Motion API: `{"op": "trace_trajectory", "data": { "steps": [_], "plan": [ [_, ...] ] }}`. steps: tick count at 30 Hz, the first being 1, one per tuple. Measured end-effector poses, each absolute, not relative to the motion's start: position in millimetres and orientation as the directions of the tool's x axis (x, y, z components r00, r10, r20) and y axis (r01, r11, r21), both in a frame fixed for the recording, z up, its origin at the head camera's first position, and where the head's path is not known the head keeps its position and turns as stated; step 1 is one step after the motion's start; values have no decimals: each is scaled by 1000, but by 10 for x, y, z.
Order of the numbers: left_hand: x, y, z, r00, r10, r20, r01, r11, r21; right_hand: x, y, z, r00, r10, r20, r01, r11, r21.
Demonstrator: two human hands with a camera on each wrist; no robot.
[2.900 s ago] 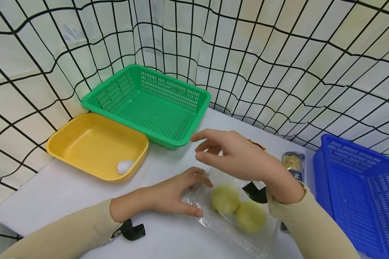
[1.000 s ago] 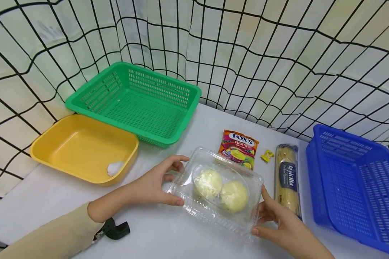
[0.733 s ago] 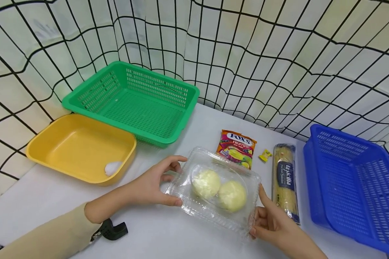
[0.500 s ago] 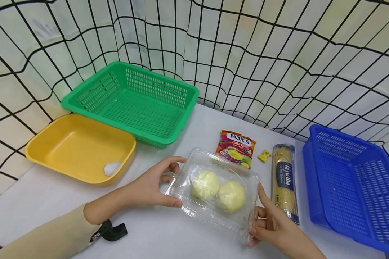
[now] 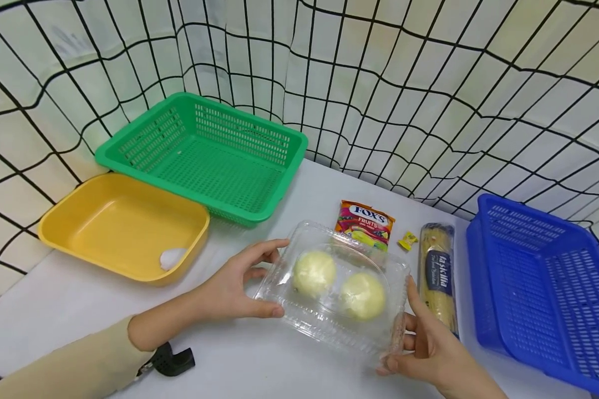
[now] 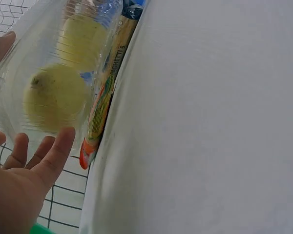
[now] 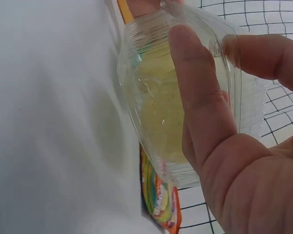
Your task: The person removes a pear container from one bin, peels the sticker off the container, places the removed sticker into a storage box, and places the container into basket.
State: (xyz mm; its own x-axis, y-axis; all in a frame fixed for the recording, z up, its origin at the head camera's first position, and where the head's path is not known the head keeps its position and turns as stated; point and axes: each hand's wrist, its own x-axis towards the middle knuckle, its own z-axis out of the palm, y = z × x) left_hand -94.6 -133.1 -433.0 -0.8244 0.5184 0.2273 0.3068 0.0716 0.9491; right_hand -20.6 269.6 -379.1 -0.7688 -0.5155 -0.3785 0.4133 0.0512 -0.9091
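A clear plastic clamshell box (image 5: 299, 324) with two round yellow-green fruits (image 5: 314, 273) inside is held between both hands. My left hand (image 5: 229, 285) grips its left edge, thumb at the near side and fingers at the far side. The right hand (image 5: 431, 346) pinches the right near corner, with the thumb along the front. In the right wrist view, the box (image 7: 158, 97) is off the table, a faint shadow beside it. Just beyond the box lies a candy bag (image 5: 364, 221), partly covered by its far edge. The left wrist view shows the fruit (image 6: 56, 97) through the ribbed plastic side.
A yellow tub (image 5: 125, 221) with a white round object (image 5: 172, 258) stands at left, against a green basket (image 5: 219, 166). A small yellow wrapped candy (image 5: 408, 240) and a spaghetti pack (image 5: 438, 274) lie at right, beside a blue basket (image 5: 534, 288). Black netting (image 5: 379, 100) encloses the back.
The right hand has come down from above the box to grip its right corner. The box has turned and, lately, tilted slightly, covering more of the candy bag.
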Motion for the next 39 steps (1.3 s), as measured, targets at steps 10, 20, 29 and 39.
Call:
{"op": "trace_trajectory", "data": {
  "steps": [10, 20, 29, 39],
  "plan": [
    [-936, -1367, -4010, -839, 472, 269, 363, 118, 924, -264, 2688, -3434, -777, -533, -334, 342, 87, -936],
    [-1049, -1649, -3550, -853, 390, 347, 421, 121, 899, -521, 2319, -3048, -842, -518, -154, 134, 76, -988],
    [-1301, -1941, -3264, -839, 289, 461, 468, -50, 883, -906, 1864, -2853, -871, -484, -83, 66, 51, -996],
    [-1625, -2379, -3048, -865, 245, 438, 452, 0, 892, -1381, 1341, -2822, -873, -479, -92, 118, -24, -993]
  ]
}}
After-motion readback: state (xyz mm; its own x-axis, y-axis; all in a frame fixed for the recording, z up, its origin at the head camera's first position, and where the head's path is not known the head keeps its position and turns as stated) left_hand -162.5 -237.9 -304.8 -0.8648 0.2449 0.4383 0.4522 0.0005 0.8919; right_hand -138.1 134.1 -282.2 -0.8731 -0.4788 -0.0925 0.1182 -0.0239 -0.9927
